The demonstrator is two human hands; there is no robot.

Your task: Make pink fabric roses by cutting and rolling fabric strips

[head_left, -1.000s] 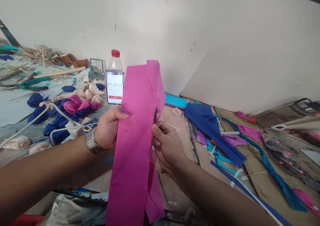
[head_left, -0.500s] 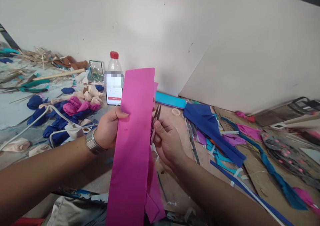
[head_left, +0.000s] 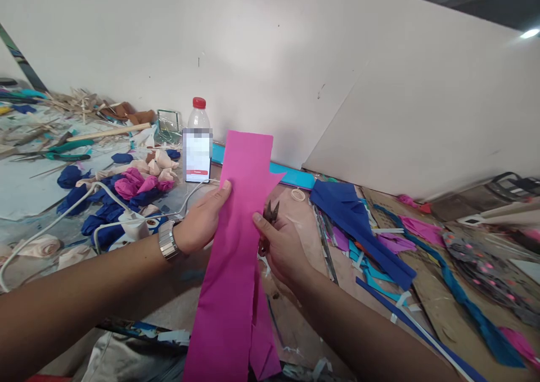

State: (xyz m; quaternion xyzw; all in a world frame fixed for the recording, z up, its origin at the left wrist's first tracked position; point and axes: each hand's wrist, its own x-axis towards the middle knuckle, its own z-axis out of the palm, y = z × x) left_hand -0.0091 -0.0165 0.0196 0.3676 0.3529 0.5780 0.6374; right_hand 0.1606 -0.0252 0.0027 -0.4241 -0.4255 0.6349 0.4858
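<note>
A long magenta strip (head_left: pixel 236 213) hangs upright between my hands, its lower end running off the bottom of the view. My left hand (head_left: pixel 205 216) grips its left edge, thumb in front and fingers hidden behind. My right hand (head_left: pixel 280 244) is closed around small dark scissors (head_left: pixel 270 212), blades pointing up and slightly apart. The right thumb also presses the strip's right edge. A pointed flap of magenta sticks out at the upper right of the strip, above the scissors. A narrower magenta piece (head_left: pixel 264 337) hangs behind the lower right side.
Behind the strip stand a phone (head_left: pixel 197 157) and a red-capped bottle (head_left: pixel 199 115). Blue and pink fabric rolls (head_left: pixel 130 184), a white cable and green-handled pliers (head_left: pixel 70 150) lie left. Blue cloth (head_left: pixel 363 230), teal strips and cardboard (head_left: pixel 439 309) lie right.
The strip's top has moved right and down, and a pointed flap now shows at its right edge. My right thumb has come onto the strip's edge. The camera view has shifted slightly.
</note>
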